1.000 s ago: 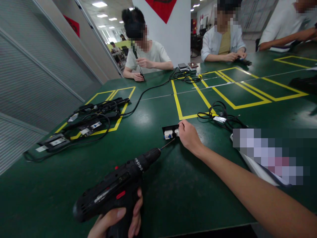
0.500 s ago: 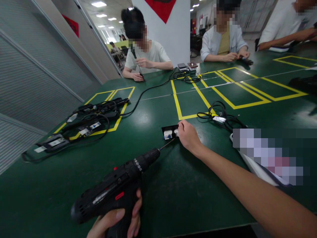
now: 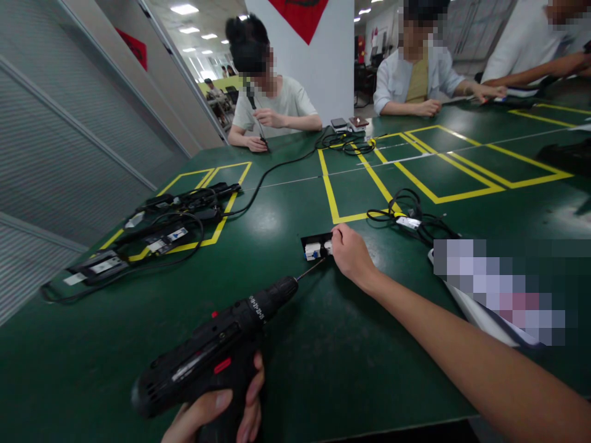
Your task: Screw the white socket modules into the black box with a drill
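Note:
My left hand point(image 3: 210, 409) is wrapped round the grip of a black cordless drill point(image 3: 221, 338) with red switches. Its long thin bit points up and right, and the bit's tip ends beside a small black part with a white and blue block point(image 3: 316, 250). That part rests on the green table, and my right hand point(image 3: 351, 251) closes over its right end. My right fingertips are partly hidden behind the hand. Whether the bit's tip touches the part, I cannot tell.
Black cabled devices point(image 3: 157, 237) lie within yellow tape at the left. Another coiled cable point(image 3: 409, 212) with a white label lies right of my right hand, near a blurred white-edged object point(image 3: 480, 301). Co-workers sit across the table point(image 3: 286, 363); one holds a screwdriver point(image 3: 258, 117).
My hands, the drill and the small part look almost still. Across the table, a co-worker in a light shirt has stretched one hand out to the right, away from the other hand.

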Tool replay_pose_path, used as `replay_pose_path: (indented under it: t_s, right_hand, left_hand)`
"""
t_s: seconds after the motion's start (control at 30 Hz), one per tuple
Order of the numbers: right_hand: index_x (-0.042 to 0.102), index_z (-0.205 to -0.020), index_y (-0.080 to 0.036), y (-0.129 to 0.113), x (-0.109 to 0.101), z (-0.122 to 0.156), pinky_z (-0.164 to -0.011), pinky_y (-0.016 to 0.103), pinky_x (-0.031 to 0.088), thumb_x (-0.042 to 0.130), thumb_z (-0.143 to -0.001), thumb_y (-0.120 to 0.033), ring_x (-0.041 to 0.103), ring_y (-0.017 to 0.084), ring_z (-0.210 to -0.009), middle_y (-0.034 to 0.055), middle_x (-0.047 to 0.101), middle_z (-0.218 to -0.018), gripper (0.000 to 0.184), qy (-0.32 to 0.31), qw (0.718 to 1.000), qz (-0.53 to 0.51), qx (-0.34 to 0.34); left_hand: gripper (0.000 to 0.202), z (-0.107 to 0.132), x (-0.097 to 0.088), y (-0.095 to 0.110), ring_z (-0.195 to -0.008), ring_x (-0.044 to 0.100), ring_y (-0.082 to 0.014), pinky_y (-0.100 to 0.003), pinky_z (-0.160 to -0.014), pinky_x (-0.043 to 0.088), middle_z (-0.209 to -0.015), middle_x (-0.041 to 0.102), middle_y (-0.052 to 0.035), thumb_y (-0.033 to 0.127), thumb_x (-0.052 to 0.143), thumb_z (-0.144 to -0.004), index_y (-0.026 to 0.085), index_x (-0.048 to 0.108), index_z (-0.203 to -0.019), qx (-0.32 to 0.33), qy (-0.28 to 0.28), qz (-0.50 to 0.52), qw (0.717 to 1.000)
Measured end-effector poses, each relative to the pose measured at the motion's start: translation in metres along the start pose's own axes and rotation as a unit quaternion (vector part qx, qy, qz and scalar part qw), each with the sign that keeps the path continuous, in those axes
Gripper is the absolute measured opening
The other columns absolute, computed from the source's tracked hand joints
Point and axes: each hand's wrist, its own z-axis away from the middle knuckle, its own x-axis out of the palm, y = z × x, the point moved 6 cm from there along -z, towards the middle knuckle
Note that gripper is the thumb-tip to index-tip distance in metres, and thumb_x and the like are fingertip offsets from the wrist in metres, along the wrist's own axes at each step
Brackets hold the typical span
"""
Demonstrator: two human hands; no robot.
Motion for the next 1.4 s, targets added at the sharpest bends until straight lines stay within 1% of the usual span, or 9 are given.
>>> replay_pose_path:
  t_s: [0.17,0.37,0.6,0.83,1.03,1.4]
  right_hand:
    - [0.053,-0.083,-0.017,-0.0004,-0.0002,0.0004,-0.066,0.025,0.035,0.027,-0.09,-0.026,0.051,0.015,-0.073,0.0053,0.058,-0.079,0.028,-0.001,1.0,-0.003,-0.003]
    - [0.053,-0.082,-0.018,-0.0003,0.0001,0.0004,-0.066,0.025,0.035,0.028,-0.09,-0.026,0.052,0.015,-0.073,0.0054,0.058,-0.079,0.028,0.001,1.0,0.002,-0.001]
    - [0.054,-0.082,-0.018,-0.0004,0.0001,-0.0006,-0.068,0.025,0.035,0.028,-0.09,-0.025,0.052,0.015,-0.076,0.0061,0.059,-0.081,0.027,-0.002,1.0,0.011,0.007]
    - [0.054,-0.082,-0.017,-0.0013,-0.0007,0.0003,-0.066,0.024,0.034,0.027,-0.09,-0.025,0.052,0.015,-0.074,0.0055,0.059,-0.08,0.029,-0.002,1.0,0.013,0.0]
    - [0.054,-0.083,-0.017,-0.0019,-0.0009,0.0006,-0.066,0.025,0.034,0.028,-0.09,-0.026,0.052,0.015,-0.075,0.0057,0.06,-0.081,0.029,-0.006,1.0,0.007,0.004]
    - [0.055,-0.085,-0.017,-0.0019,-0.0003,0.0005,-0.067,0.025,0.034,0.028,-0.09,-0.026,0.052,0.016,-0.075,0.0061,0.06,-0.081,0.029,-0.003,1.0,-0.002,0.0]
  left_hand:
    - [0.029,-0.0003,0.001,0.0006,-0.039,0.051,-0.0157,-0.035,-0.043,0.042,-0.069,0.056,-0.0058,0.029,0.046,-0.075,0.015,0.056,-0.099,0.001,-0.006,-0.005,1.0]
    - [0.028,-0.0009,-0.0024,-0.0021,-0.039,0.053,-0.0161,-0.035,-0.043,0.043,-0.069,0.057,-0.0054,0.029,0.047,-0.075,0.016,0.057,-0.099,-0.005,-0.013,0.002,1.0]
    - [0.029,0.0001,-0.0002,-0.0004,-0.039,0.052,-0.0159,-0.035,-0.044,0.042,-0.07,0.056,-0.0048,0.029,0.045,-0.076,0.017,0.055,-0.101,-0.005,-0.007,-0.004,1.0]
    - [0.03,-0.0001,0.0007,-0.0006,-0.039,0.051,-0.0152,-0.035,-0.044,0.042,-0.07,0.056,-0.0053,0.029,0.045,-0.076,0.016,0.055,-0.101,-0.006,0.002,-0.002,1.0]
    - [0.03,0.0006,0.0019,0.0008,-0.038,0.05,-0.0142,-0.033,-0.043,0.041,-0.069,0.056,-0.0056,0.03,0.047,-0.075,0.014,0.055,-0.099,-0.005,0.006,-0.01,1.0]
    - [0.03,0.0018,0.003,0.0002,-0.039,0.05,-0.0138,-0.033,-0.043,0.042,-0.069,0.056,-0.0056,0.03,0.047,-0.075,0.015,0.057,-0.099,0.0,-0.019,-0.005,1.0]
